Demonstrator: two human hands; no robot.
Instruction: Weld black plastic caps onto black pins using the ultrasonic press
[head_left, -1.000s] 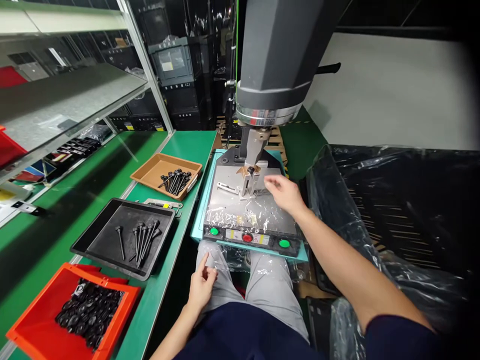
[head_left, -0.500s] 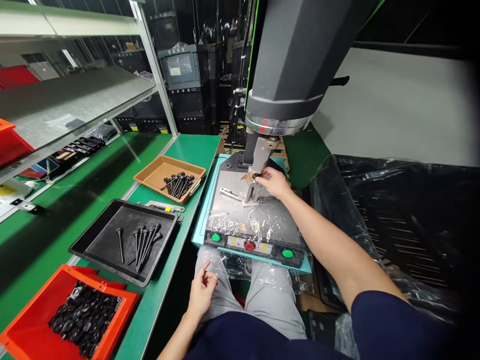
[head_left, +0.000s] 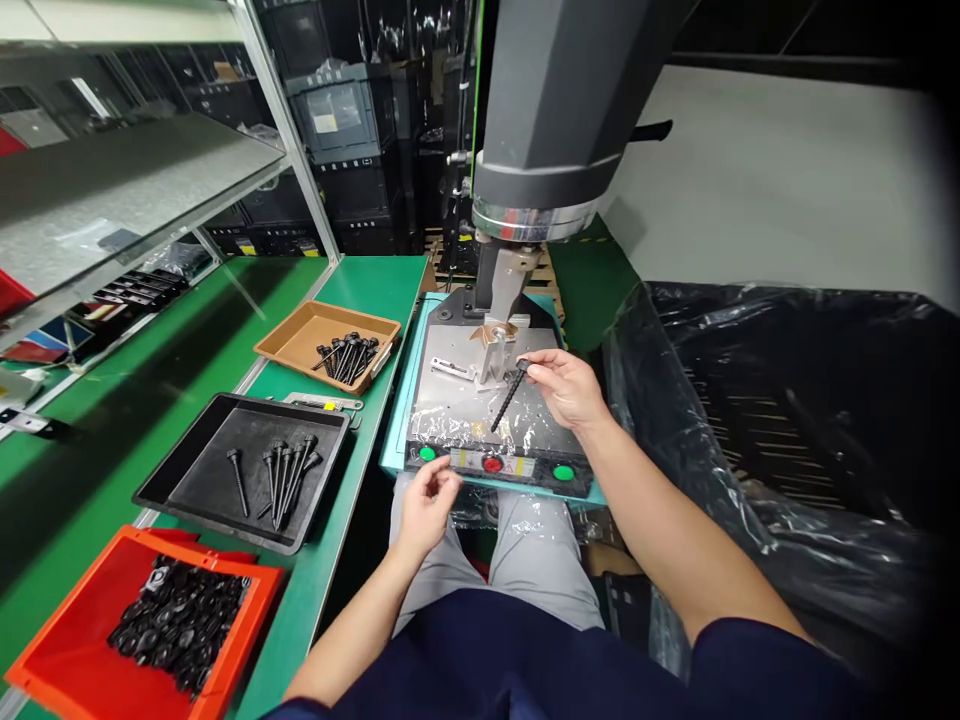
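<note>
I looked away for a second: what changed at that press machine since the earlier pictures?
The right hand went to the metal fixture under the press head, pinched a black threaded pin and drew it back toward the person. The left hand rose from the lap toward the green button. The trays of parts stayed put.

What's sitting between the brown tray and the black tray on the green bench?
In the head view, a small flat metal piece lies between the brown tray and black tray.

Bright overhead light, glare on the plastic wrap (head_left: pixel 480 425), dark vignetted corners, wide-angle edge distortion
</note>
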